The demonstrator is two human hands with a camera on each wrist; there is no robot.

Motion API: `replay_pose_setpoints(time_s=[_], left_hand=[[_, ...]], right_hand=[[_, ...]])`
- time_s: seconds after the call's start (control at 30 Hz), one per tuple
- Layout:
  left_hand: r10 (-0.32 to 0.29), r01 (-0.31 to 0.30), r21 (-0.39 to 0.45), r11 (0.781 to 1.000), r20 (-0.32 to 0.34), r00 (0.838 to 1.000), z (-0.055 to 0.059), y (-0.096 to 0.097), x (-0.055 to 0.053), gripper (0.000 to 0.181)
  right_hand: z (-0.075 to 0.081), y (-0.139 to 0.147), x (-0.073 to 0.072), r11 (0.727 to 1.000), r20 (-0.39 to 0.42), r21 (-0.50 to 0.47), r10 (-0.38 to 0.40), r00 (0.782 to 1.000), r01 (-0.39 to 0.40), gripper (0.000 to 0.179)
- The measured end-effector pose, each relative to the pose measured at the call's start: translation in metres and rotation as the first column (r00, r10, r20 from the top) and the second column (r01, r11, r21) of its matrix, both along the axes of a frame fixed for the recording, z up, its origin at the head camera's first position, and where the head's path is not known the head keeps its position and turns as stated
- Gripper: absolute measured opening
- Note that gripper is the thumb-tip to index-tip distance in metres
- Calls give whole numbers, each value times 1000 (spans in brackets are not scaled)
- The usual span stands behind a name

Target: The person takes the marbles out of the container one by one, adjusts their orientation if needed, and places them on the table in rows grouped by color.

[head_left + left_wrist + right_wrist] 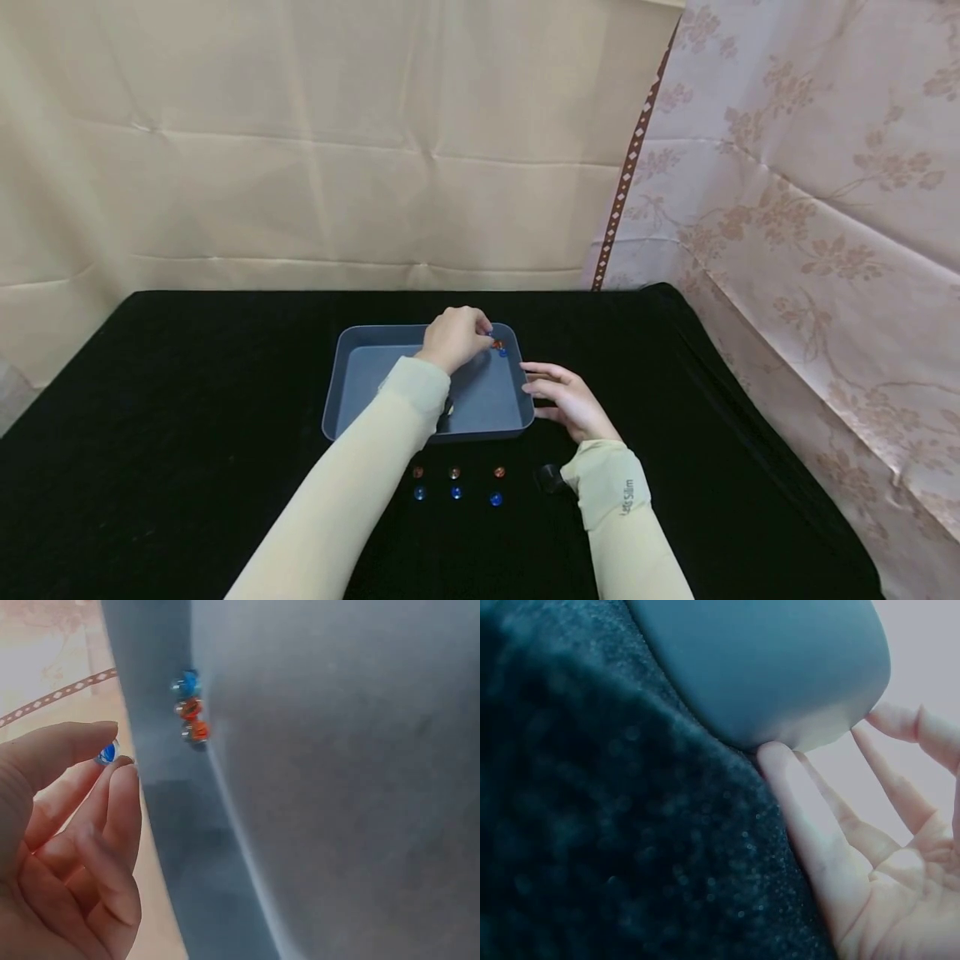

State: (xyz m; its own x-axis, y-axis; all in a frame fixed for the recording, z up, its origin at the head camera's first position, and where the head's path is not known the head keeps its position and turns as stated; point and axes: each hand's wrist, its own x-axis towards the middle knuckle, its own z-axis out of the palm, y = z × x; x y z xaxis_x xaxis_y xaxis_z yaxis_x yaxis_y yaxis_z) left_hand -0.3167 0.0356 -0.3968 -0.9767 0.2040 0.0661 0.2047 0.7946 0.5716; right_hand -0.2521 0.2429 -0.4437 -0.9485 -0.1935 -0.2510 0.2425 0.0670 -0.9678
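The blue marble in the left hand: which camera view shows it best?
The left wrist view: the blue marble shows close, pinched in the left hand. The head view shows at most a speck; the right wrist view, nothing.

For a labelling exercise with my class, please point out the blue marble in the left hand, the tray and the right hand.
Blue marble (pixel 108 754): left wrist view, on its exposed middle.
Tray (pixel 487 400): head view, on its bare floor.
Right hand (pixel 567 402): head view, on the middle of the visible hand.
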Motion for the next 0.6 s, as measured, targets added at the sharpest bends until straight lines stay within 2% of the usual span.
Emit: replay_pose_setpoints(time_s=[0.33,0.6], left_hand=[[-32,35,77,996,-37,999,23,-11,11,23],[-83,88,58,994,-82,993,36,-20,25,24]], right_hand=[[0,-2,-1,1000,8,-4,-13,1000,13,46],[-2,-4,-1,1000,11,1,-22,1000,22,46]])
